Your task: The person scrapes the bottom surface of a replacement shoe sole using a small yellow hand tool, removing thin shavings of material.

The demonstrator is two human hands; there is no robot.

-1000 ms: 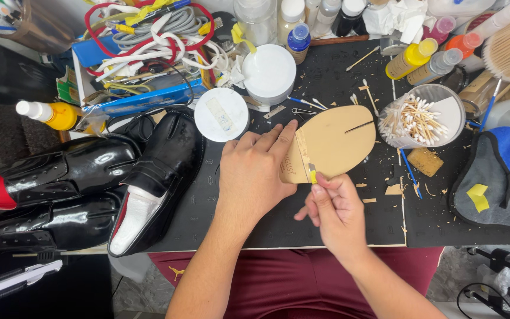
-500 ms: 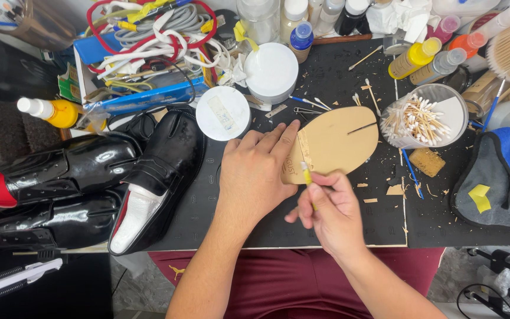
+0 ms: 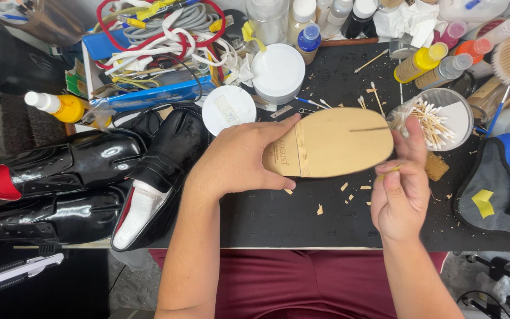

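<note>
Tan sole piece (image 3: 337, 142) sits above the black mat (image 3: 278, 218), left hand (image 3: 237, 156) gripping its left end; right hand (image 3: 402, 189) pinches a small yellow tool (image 3: 388, 171) at its right edge.

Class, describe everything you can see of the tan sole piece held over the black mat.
The tan sole piece is a flat, rounded oval that looks like leather or fibreboard. A thin dark slit runs in from its right end, and a rough pale strip crosses its left part. It lies level above the black mat. The left hand grips its left end; the right hand is at its lower right edge.
</note>
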